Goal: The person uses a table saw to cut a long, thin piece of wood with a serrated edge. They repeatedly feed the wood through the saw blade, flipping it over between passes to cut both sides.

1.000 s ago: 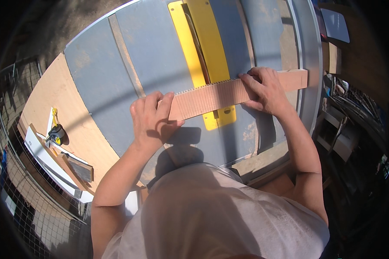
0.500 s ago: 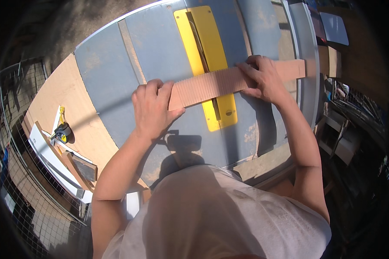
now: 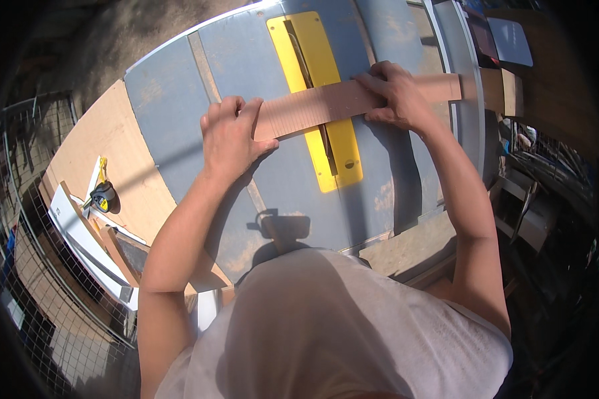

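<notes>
A long wooden board (image 3: 306,112) with many fine crosswise grooves on its left part lies across the grey table saw top (image 3: 173,86). It passes over the slot of the yellow insert plate (image 3: 339,156), covering the slot's middle. My left hand (image 3: 229,136) grips the board's left end, thumb on the near side and fingers over the far side. Farther right, my right hand (image 3: 396,96) clasps it the same way. The board's right end reaches the metal rail at the table's right. Whether a blade stands up under the wood is hidden.
On the light plywood side panel (image 3: 100,133) at left rest a black and yellow tape measure (image 3: 103,197) and some wood strips. A wire mesh fence (image 3: 46,279) stands farther left. Along the right runs a metal fence rail (image 3: 469,66), with cluttered boxes beyond it.
Both hands have moved the board a little away from me across the saw top, and slightly left. Less of the slot shows beyond it, more on the near side.
</notes>
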Action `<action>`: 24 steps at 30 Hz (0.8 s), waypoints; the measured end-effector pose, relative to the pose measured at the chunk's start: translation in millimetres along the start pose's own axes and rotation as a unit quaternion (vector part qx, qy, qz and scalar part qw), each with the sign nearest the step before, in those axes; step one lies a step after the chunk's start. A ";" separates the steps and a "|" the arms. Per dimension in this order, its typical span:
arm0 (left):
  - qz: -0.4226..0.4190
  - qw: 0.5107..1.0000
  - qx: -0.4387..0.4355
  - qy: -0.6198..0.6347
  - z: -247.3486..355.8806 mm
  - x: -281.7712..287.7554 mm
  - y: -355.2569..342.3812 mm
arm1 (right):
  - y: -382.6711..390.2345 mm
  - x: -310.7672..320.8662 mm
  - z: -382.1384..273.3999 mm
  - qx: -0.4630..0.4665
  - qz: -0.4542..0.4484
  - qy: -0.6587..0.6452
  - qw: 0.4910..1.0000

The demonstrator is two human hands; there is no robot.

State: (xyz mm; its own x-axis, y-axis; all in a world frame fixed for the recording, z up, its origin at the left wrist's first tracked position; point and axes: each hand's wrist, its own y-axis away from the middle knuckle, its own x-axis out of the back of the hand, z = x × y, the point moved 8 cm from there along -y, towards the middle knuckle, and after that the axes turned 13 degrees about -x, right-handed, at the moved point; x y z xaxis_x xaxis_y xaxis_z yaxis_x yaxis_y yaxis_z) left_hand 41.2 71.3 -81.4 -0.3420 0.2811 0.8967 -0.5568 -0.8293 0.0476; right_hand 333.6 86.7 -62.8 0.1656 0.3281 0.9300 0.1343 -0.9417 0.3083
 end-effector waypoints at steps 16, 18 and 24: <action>0.056 0.998 -0.002 -0.030 -28.0 27.2 -41.6 | -58.8 16.4 -2.6 -0.077 -0.015 0.007 0.997; 0.071 0.997 0.005 -0.041 -35.8 30.4 -44.1 | -74.4 17.2 -5.1 -0.059 0.008 0.014 0.998; 0.164 0.966 -0.063 -0.188 -30.5 55.9 -70.4 | -92.1 50.7 0.9 0.026 0.163 0.080 0.983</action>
State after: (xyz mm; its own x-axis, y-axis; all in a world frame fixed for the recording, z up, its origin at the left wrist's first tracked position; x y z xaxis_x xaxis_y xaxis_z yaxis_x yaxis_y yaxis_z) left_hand 38.2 160.2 -48.1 -0.2300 -0.2012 0.9522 -0.5616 -0.7716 -0.2987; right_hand 330.4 190.1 -44.3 0.0533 -0.0104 0.9985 0.1490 -0.9887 -0.0183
